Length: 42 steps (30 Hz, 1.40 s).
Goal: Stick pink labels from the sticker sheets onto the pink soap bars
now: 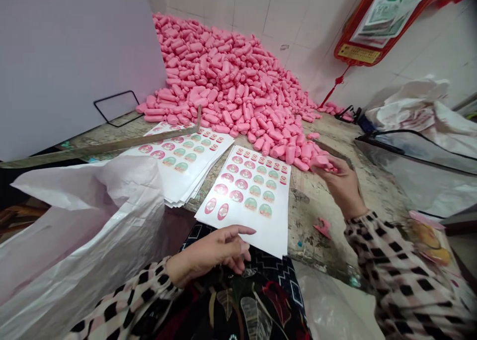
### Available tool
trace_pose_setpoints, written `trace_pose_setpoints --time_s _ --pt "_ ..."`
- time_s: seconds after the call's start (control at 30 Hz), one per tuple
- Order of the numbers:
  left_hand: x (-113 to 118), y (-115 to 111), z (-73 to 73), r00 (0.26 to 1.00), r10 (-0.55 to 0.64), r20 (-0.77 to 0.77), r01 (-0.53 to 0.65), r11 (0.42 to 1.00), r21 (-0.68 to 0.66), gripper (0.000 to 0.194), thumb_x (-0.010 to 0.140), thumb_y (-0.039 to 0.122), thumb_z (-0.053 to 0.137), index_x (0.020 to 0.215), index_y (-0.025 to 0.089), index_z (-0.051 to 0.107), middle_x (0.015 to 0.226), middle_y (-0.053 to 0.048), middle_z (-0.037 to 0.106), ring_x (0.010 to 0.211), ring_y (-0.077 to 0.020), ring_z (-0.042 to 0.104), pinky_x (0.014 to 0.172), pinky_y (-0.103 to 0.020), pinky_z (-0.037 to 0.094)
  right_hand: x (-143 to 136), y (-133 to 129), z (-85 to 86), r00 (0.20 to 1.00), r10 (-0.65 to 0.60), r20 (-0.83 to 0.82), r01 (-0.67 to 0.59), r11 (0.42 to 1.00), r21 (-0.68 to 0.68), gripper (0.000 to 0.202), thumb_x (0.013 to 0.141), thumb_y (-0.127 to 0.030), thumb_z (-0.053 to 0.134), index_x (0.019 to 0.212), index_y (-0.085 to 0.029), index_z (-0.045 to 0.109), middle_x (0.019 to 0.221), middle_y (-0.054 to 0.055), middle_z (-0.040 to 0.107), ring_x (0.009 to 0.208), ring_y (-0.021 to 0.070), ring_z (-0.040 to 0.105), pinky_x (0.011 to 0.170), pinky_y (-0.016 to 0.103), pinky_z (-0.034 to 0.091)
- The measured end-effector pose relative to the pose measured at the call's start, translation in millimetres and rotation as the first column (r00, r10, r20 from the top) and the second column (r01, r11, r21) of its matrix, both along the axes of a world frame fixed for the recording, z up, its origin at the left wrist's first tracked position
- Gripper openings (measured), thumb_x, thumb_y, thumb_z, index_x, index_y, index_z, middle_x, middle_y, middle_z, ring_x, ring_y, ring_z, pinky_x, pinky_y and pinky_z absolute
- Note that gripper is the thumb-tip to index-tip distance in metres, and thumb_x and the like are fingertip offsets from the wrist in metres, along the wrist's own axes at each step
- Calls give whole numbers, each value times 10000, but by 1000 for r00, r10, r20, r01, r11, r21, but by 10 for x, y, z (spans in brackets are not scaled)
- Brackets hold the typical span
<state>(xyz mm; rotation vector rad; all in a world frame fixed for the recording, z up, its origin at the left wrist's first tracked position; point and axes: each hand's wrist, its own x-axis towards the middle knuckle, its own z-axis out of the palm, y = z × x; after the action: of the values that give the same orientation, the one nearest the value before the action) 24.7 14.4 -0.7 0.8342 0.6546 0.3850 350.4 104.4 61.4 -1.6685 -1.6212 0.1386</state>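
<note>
My right hand [342,183] has its fingers closed on a pink bottle [321,162] at the front right edge of a large heap of pink bottles [231,76]. Below the heap lies a sticker sheet [248,188] with round and oval pink and green stickers. My left hand [219,248] is at the sheet's lower edge, fingers apart and loosely curled, with nothing visible in them. To the left, a stack of similar sticker sheets [182,166] rests under a long thin strip [149,140].
A white plastic bag [122,206] hangs at the left, near a large pale panel [82,51]. On the worn table [316,211] lies a pink scrap [322,227]. Clear bags [417,156] stand at the right, below a red wall calendar [380,22].
</note>
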Motion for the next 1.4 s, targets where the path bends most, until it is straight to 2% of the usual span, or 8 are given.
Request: trace_pose_setpoints --time_s 0.17,0.37,0.5,0.63,0.73,0.87,1.1,1.4 --pt "77 19 82 946 194 259 -100 937 -335 514 843 521 419 1179 136 479 995 -140 611 847 -211 619 798 -380 452 -1079 -683 16 830 513 219 -496 859 -131 354 789 -255 572 1138 -315 585 1350 58 384 1000 207 553 777 335 482" --pt "-97 3 59 903 380 200 -238 831 -503 358 858 432 458 1076 154 515 915 -86 628 743 -178 619 691 -333 488 -1549 -1047 35 685 728 37 -662 642 -387 613 763 -296 603 1328 -335 366 1399 66 291 1037 206 529 825 352 471" --pt "-280 -67 35 911 413 -10 -387 845 -369 301 781 301 603 1019 170 474 881 -63 632 643 -139 604 611 -280 480 -1538 -895 -130 813 555 -177 -579 734 -355 300 889 -373 418 1139 -289 560 1003 29 560 920 147 547 792 284 450" --pt "-363 -100 31 875 456 -162 -464 886 -12 356 702 249 669 948 212 415 811 -2 615 539 -96 535 484 -211 408 -1643 -732 -451 936 353 -2 -321 848 -421 239 886 -348 422 933 -259 639 835 10 584 806 148 552 713 266 411" --pt "-408 -94 0 823 492 -285 -355 836 418 251 708 280 655 857 200 470 735 33 571 588 -102 529 552 -229 431 -1757 -678 -555 948 279 154 -197 893 -405 214 879 -333 430 968 -263 611 883 11 589 793 145 552 680 252 380" --pt "-464 -87 -89 750 551 -365 -7 559 829 248 776 242 563 1022 214 579 1062 -32 584 1016 -177 533 907 -312 400 -1854 -651 -561 914 242 326 -101 913 -395 216 886 -345 410 940 -255 599 875 12 573 754 144 549 626 252 342" --pt "-421 -102 -205 644 485 -592 397 449 800 489 821 225 481 1305 263 421 1493 -75 125 1243 -252 394 944 -365 404 -1918 -622 -584 879 241 411 -47 902 -428 247 902 -370 375 926 -249 589 894 20 567 743 143 552 605 255 322" --pt "-407 -97 -318 590 495 -638 524 367 769 583 800 159 507 1335 337 361 1506 -42 54 1142 -239 497 901 -367 439 -1907 -612 -593 880 265 393 -74 896 -437 230 897 -373 389 898 -255 587 871 -1 570 736 132 549 595 249 312"
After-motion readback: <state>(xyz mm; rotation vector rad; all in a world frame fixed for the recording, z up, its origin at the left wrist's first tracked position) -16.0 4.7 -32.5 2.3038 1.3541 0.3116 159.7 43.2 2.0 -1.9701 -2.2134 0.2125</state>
